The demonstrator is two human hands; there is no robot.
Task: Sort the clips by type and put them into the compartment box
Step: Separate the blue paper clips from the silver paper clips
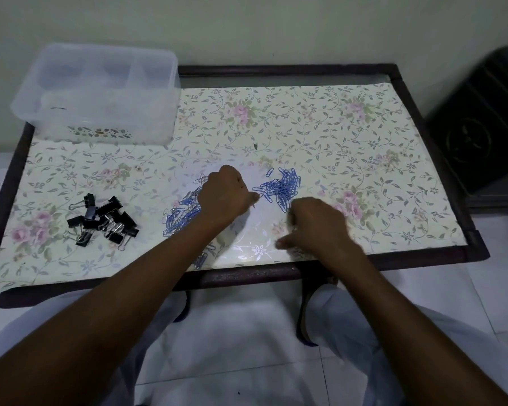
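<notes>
Head view. The bench (pixel 364 136) carries three groups of clips. Black binder clips (pixel 103 221) lie heaped at nine o'clock. Blue paper clips (pixel 282 186) form one heap at centre, and a second, paler scatter of paper clips (pixel 179 215) lies partly under the left forearm. The left hand (pixel 226 197) is curled, its fingers (pixel 254 197) pressed together at a clip on the near heap's nine-o'clock edge; whether that clip is lifted cannot be told. The right hand (pixel 317 227) rests loosely curled, blurred, at five o'clock of the heap, holding nothing visible. The compartment box (pixel 100 95) stands at eleven o'clock, well apart, nearer the left hand.
</notes>
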